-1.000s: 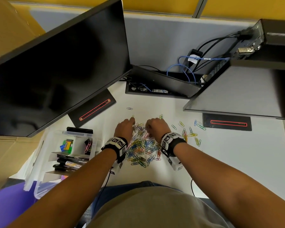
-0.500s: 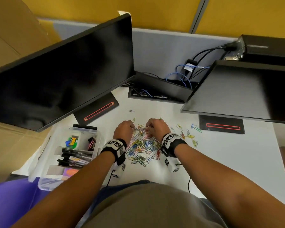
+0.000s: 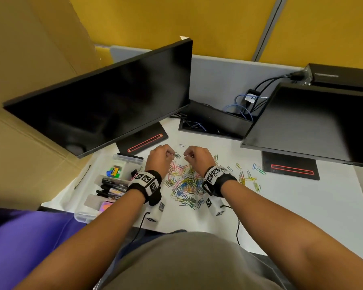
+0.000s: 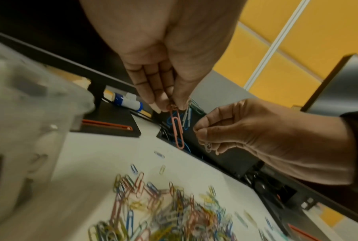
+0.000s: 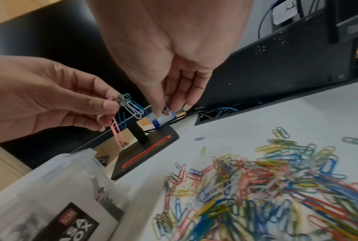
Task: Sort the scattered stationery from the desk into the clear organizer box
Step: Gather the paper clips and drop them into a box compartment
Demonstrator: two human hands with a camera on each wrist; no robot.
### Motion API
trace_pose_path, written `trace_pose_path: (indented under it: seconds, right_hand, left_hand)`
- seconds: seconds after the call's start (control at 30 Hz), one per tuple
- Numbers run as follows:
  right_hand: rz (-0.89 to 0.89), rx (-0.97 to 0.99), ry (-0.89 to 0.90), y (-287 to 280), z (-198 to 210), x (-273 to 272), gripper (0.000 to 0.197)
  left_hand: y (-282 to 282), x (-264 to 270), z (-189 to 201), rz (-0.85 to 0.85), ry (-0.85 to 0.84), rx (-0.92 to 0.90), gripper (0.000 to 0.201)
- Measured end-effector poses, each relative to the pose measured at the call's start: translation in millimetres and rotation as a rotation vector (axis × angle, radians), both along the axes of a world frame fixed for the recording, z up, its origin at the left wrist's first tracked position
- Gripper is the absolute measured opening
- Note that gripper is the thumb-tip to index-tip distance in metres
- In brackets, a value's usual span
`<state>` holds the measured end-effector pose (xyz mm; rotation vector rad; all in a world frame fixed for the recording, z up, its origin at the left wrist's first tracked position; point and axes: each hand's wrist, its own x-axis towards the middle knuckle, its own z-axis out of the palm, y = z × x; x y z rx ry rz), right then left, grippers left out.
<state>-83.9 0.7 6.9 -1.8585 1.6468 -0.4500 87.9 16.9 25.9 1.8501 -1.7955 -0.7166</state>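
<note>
A heap of coloured paper clips (image 3: 186,184) lies on the white desk (image 3: 291,206) in front of me. Both hands hover just above its far edge. My left hand (image 3: 172,154) pinches a small bunch of clips (image 4: 177,127): a pink one hangs down, with blue and green ones beside it. My right hand (image 3: 186,156) pinches a single small clip (image 5: 167,106) between thumb and fingertips. The clear organizer box (image 3: 82,215) stands at the left, by my left wrist, with markers (image 3: 111,188) and small coloured items inside.
Two dark monitors (image 3: 105,105) (image 3: 314,122) overhang the desk, their black bases (image 3: 147,141) (image 3: 289,168) on either side of the hands. An open cable tray (image 3: 210,126) sits behind. Loose clips (image 3: 249,176) lie scattered to the right. A glue stick (image 4: 126,101) lies behind the left base.
Both hands have lifted off the heap, each now with clips pinched in its fingertips. The head view has tilted up a little.
</note>
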Motion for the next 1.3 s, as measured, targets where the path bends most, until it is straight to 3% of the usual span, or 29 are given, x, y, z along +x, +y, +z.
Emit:
trace_pose_path:
  seconds: [0.3,0.57,0.7,0.93,1.03,1.13,1.3]
  right_hand:
    - [0.108,-0.037,-0.046,-1.5,17.2,69.5,0.012]
    - [0.137,-0.075,-0.138,0.2,26.0,120.2,0.009]
    - [0.123,-0.070,-0.160,1.2,26.5,131.2,0.009]
    - [0.123,-0.025,-0.141,2.2,21.5,140.3,0.011]
    - [0.125,-0.018,-0.138,3.0,19.9,145.4,0.010]
    - [0.123,-0.004,-0.149,3.5,17.7,152.1,0.007]
    - [0.098,0.026,-0.162,5.0,11.2,161.6,0.007]
  left_hand:
    - [12.9,68.6,27.6,0.201,0.064,-0.072,0.011]
    - [24.3,114.8,20.0,0.297,0.017,-0.031,0.012]
    - [27.9,118.4,4.5,0.260,-0.061,0.027,0.016]
    - [34.0,125.1,-14.5,0.035,-0.243,0.149,0.011]
    - [33.0,128.3,-18.1,-0.025,-0.280,0.138,0.022]
    - [30.4,133.0,-19.7,-0.004,-0.259,0.114,0.028]
    - [31.5,142.4,-21.0,0.086,-0.249,0.052,0.016]
